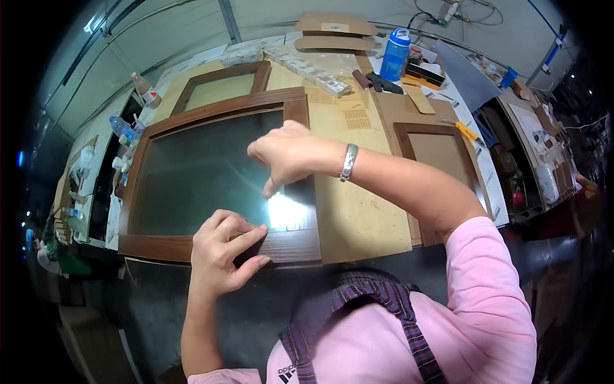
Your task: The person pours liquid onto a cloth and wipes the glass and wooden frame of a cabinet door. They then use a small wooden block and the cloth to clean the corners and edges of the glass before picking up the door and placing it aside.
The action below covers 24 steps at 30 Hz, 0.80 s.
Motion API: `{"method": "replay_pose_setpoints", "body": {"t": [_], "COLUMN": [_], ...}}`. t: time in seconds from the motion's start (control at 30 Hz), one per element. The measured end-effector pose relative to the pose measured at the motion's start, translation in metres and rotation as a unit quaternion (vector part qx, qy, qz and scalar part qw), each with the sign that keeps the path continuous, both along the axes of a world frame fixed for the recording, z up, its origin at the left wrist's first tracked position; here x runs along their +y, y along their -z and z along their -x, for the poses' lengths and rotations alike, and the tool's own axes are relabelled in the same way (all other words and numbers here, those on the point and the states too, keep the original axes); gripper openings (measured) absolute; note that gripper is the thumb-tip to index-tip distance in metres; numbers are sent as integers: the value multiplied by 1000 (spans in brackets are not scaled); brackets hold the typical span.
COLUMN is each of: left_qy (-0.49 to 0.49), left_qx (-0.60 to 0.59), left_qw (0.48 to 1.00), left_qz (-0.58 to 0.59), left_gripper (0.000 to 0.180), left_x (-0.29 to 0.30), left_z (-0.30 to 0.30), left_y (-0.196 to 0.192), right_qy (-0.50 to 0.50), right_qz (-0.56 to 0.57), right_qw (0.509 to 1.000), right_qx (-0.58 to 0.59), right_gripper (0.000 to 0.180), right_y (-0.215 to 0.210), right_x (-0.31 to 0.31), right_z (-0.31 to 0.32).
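A dark brown wooden-framed glass panel point(214, 248) lies flat on the bench in front of me. My left hand point(220, 253) rests on its near rail close to the right corner. The fingers are bent there, and the thumb and index finger stand apart with the rail showing between them. Above the glass point(198, 173), by the right side of the frame, is my right hand point(288, 157). Its fingers are curled in and the thumb points down; whatever they hold, if anything, is hidden. A bright light reflection covers the glass corner between my hands.
Smaller wooden frames lie behind point(261, 80) and at right point(470, 153). Toward the back are a wrapped long bar point(313, 72), a blue bottle point(395, 56), a dark glove point(384, 84) and cardboard point(336, 27). A yellow-handled tool point(469, 132) lies at right; plastic bottles point(146, 89) stand left.
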<state>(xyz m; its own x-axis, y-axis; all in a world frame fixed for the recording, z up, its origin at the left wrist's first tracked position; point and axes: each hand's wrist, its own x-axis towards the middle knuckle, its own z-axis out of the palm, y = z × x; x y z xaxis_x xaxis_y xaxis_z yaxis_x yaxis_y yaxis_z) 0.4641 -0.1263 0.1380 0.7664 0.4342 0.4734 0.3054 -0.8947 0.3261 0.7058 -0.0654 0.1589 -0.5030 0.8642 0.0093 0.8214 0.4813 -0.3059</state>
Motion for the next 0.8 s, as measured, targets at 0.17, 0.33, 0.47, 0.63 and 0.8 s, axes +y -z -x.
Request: {"method": "replay_pose_setpoints", "body": {"t": [0.17, 0.33, 0.47, 0.63, 0.8], "left_qy": [-12, -37, -43, -390, -416], "left_qx": [-2, -19, -97, -180, 101], "left_qw": [1000, 999, 994, 903, 903], "left_qz": [-7, 1, 2, -6, 37], "left_gripper": [36, 29, 11, 14, 47], "left_x": [-3, -4, 4, 68, 118], "left_z": [3, 9, 44, 186, 231], "left_y": [-8, 3, -7, -15, 2], "right_qy": [-20, 128, 249, 327, 402], "right_qz": [-48, -269, -142, 21, 101], "right_qw": [998, 954, 953, 930, 867], "right_qx": [21, 34, 99, 166, 276], "right_gripper": [51, 36, 43, 50, 47], "right_y": [8, 19, 12, 25, 34], "right_x": [-12, 9, -14, -26, -22], "right_z": [3, -22, -39, -34, -28]}}
